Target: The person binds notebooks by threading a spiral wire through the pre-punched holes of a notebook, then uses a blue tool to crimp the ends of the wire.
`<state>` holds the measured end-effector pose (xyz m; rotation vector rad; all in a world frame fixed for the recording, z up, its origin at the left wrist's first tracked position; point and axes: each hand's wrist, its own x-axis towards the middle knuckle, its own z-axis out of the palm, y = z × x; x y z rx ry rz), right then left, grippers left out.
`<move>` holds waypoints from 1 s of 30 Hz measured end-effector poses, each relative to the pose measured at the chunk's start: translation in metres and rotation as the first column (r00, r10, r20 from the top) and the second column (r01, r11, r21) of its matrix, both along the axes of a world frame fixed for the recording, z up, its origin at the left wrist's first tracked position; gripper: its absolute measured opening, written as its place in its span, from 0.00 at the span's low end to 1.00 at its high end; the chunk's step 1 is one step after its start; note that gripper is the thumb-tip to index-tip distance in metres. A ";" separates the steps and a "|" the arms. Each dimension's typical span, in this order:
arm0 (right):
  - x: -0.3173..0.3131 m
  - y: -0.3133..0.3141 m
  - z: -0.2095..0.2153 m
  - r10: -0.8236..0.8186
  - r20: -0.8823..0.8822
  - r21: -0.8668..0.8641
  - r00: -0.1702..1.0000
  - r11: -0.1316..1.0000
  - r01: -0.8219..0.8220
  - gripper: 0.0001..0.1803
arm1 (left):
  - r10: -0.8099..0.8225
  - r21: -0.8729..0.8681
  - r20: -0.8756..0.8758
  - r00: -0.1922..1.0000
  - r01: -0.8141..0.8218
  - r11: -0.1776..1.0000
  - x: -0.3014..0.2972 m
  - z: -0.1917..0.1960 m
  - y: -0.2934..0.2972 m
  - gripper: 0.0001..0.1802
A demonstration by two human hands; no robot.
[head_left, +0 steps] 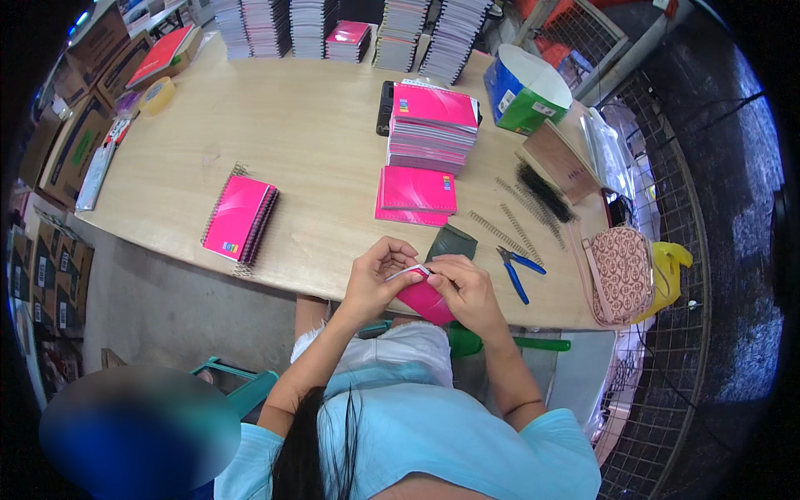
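At the near edge of the table I hold a pink-covered notebook between both hands, tilted, its bound edge toward my fingertips. My left hand pinches one end of that edge. My right hand grips the other end, thumb and fingers pressed together; a small dark bit shows at its fingertips, too small to name. Just beyond my hands lies a dark green-grey flat piece. Blue-handled cutters lie right of my right hand, near loose metal spiral coils. Unbound pink-covered pads lie farther out.
A tall pink-covered stack stands behind the pads. Bound pink notebooks sit left. Black coils, a wooden box, a blue-green carton and a patterned pouch are right. Notebook stacks line the far edge.
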<state>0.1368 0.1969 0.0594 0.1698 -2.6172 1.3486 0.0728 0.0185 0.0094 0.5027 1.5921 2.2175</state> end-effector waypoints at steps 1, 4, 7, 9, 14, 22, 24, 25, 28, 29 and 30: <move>0.000 -0.004 0.007 -0.021 -0.004 -0.003 1.000 1.000 0.021 0.16 | -0.002 -0.002 0.000 1.000 0.002 1.000 0.000 -0.001 0.000 0.18; 0.001 0.002 -0.002 -0.001 -0.018 0.019 1.000 1.000 0.002 0.18 | -0.020 0.014 0.021 1.000 0.020 1.000 -0.001 -0.002 0.001 0.20; -0.001 0.000 -0.001 0.066 -0.095 0.063 0.993 0.996 -0.060 0.18 | 0.000 0.031 0.026 1.000 -0.001 1.000 0.000 0.001 0.001 0.19; 0.001 -0.004 0.007 0.085 -0.166 0.082 0.982 0.994 -0.073 0.16 | -0.018 0.048 0.036 0.999 0.016 0.999 -0.001 0.000 0.000 0.20; 0.003 0.008 -0.009 0.014 -0.150 0.076 0.989 0.997 -0.002 0.18 | -0.029 0.033 0.039 0.999 0.028 0.999 -0.002 0.004 0.001 0.21; 0.002 0.017 0.000 -0.075 -0.142 0.100 0.987 0.991 0.090 0.23 | -0.021 0.011 0.043 0.999 0.020 1.000 -0.003 0.004 -0.002 0.22; 0.007 0.054 -0.008 -0.282 -0.173 0.263 0.944 0.910 0.320 0.30 | 0.001 0.002 0.052 0.999 -0.001 1.000 -0.004 0.004 -0.008 0.25; 0.016 0.084 -0.021 -0.440 -0.148 0.355 0.886 0.813 0.462 0.33 | -0.008 0.006 0.051 0.999 0.008 1.000 -0.005 0.005 -0.009 0.25; 0.032 0.113 -0.042 -0.524 -0.118 0.607 0.844 0.635 0.479 0.34 | 0.002 0.044 0.056 0.998 -0.004 0.999 -0.007 0.005 -0.013 0.27; 0.037 0.120 -0.051 -0.446 -0.179 0.668 0.877 0.599 0.442 0.33 | -0.012 0.060 0.103 0.995 0.006 0.998 -0.007 0.004 -0.013 0.28; 0.040 0.125 -0.057 -0.360 -0.226 0.727 0.905 0.556 0.403 0.31 | -0.025 0.074 0.155 0.988 0.014 0.997 -0.006 0.002 -0.013 0.30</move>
